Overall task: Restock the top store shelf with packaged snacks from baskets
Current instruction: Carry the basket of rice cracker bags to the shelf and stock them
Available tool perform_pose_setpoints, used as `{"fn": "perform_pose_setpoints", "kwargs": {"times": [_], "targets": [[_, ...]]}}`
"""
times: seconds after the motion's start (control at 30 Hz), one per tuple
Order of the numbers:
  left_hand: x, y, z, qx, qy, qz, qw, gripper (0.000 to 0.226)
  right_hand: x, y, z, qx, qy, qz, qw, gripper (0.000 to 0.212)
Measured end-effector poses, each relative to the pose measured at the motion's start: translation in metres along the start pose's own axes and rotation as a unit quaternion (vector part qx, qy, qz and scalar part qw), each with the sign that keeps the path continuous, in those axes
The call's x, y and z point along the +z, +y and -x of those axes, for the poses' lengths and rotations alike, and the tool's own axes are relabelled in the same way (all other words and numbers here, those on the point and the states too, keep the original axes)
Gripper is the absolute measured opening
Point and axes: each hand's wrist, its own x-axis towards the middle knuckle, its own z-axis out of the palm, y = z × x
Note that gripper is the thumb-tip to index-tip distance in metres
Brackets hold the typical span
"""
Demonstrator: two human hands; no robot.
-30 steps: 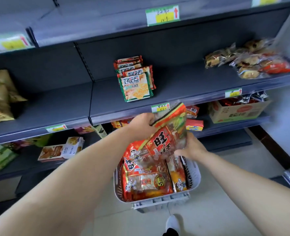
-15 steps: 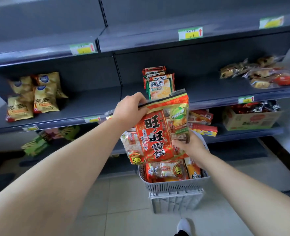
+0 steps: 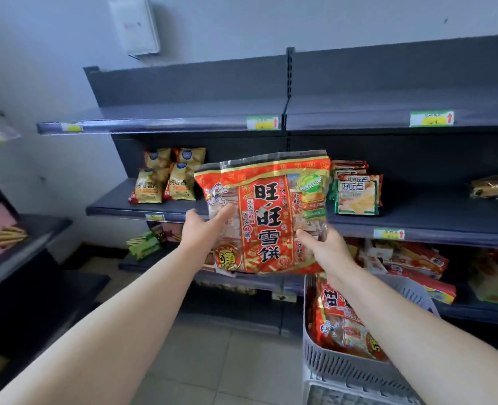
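**Bare arms, nothing worn**

Both forearms are showing bare from elbow to wrist, with no sleeve reaching into view. The left hand (image 3: 201,233) and right hand (image 3: 326,249) are wearing no gloves, rings, watch or bands.

Soft, even daylight fills the scene, with the pale wall (image 3: 51,83) bright and the dark shelves (image 3: 417,83) dim beneath. Wide-angle distortion bends the edges, and the forearms (image 3: 95,346) and price labels (image 3: 431,118) look blurred.
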Motion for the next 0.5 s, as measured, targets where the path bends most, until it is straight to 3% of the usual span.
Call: {"fn": "perform_pose_setpoints", "kwargs": {"times": [0.07, 0.17, 0.2, 0.37, 0.5], "targets": [[-0.021, -0.001, 0.001, 0.004, -0.022, 0.019, 1.0, 0.097, 0.03, -0.017, -0.004, -0.015, -0.016, -0.017, 1.0, 0.025], [-0.051, 0.002, -0.004, 0.043, 0.014, 0.059, 0.997, 0.042, 0.072, -0.041, -0.017, -0.031, -0.029, -0.025, 0.999, 0.028], [-0.06, 0.003, -0.009, 0.044, 0.026, 0.079, 0.996, 0.035, 0.086, -0.049, -0.021, -0.041, -0.037, -0.024, 0.998, 0.027], [-0.107, 0.028, -0.049, 0.033, 0.108, 0.116, 0.987, 0.074, 0.151, -0.093, -0.046, -0.101, -0.087, -0.038, 0.99, 0.038], [-0.138, 0.07, -0.106, 0.069, 0.189, 0.128, 0.971, 0.072, 0.2, -0.143, -0.083, -0.12, -0.121, -0.054, 0.984, 0.037]]}}
